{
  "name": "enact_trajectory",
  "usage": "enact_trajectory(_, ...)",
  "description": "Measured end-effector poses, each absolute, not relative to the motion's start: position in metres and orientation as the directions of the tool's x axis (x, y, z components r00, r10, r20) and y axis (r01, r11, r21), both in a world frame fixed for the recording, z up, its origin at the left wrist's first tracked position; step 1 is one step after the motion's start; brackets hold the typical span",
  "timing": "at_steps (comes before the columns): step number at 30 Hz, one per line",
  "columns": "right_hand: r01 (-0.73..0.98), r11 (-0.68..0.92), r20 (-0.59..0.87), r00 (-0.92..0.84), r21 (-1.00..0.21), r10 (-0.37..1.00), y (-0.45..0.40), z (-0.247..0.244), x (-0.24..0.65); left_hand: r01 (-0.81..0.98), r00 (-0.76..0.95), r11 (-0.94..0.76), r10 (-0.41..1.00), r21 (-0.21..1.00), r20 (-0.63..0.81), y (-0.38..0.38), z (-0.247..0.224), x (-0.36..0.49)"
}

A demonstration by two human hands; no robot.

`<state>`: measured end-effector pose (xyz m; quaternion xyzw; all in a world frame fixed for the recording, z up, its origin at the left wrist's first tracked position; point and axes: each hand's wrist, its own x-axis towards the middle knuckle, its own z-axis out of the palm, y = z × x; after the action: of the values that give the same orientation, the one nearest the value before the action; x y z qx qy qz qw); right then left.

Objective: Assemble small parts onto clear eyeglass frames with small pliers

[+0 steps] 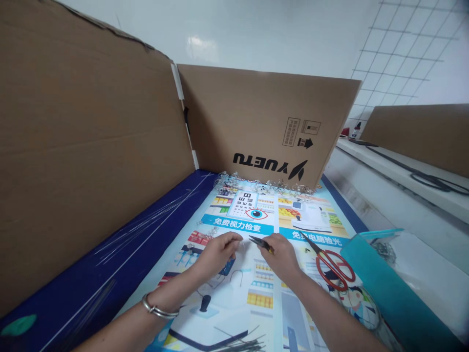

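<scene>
Two bare hands are working close together but not touching, low over a glossy blue-and-white printed poster [262,293]. The right hand [277,257] is clamped on small needle-nose pliers [261,243], their dark tips pointing toward the left hand [219,253]. Its fingertips [238,237] are reaching toward those tips, where a fine silvery wire [246,246] seems to be passing, though it is too thin to tell whether they are pinching it. Keeping the pliers' tips right beside the fingers looks like the steadiest way to work wire this thin.

A silver bangle [157,308] is circling the left wrist. Just right of the right hand, red-handled scissors [331,269] are lying on the poster, and a bundle of dark wires [242,344] is lying at its near edge. Beyond the scissors, a translucent teal plastic tray [381,293] is holding a small tangle of silvery wire [384,252] — the only container in view. To the left, long loose wires [146,225] are lying across a dark blue mat [54,298], while tall brown corrugated cardboard panels [264,117] are standing behind it all.
</scene>
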<state>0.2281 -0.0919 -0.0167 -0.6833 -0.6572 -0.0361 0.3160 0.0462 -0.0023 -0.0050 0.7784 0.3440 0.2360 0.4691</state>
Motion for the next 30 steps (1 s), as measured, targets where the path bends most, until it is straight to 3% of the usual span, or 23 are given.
enact_trajectory(6, 0.948, 0.103, 0.490, 0.061, -0.301, 0.870, -0.090, -0.020, 0.224, 0.206, 0.657, -0.212, 0.753, 0.955, 0.026, 0.003, -0.006, 0.043)
enact_trajectory(14, 0.986, 0.137, 0.538, -0.064, -0.097, 0.841, -0.092, -0.016, 0.223, -0.049, 0.686, 0.101, 0.727, 0.994, -0.040, 0.005, -0.001, 0.035)
enact_trajectory(23, 0.975, 0.149, 0.518, -0.213, 0.164, 0.828, -0.096, -0.004, 0.222, -0.109, 0.689, 0.246, 0.717, 0.963, -0.106, 0.005, -0.006, 0.035)
enact_trajectory(30, 0.961, 0.168, 0.515, -0.261, 0.222, 0.816, -0.097, -0.005, 0.220, -0.086, 0.690, 0.277, 0.709, 0.957, -0.143, 0.006, -0.007, 0.036)
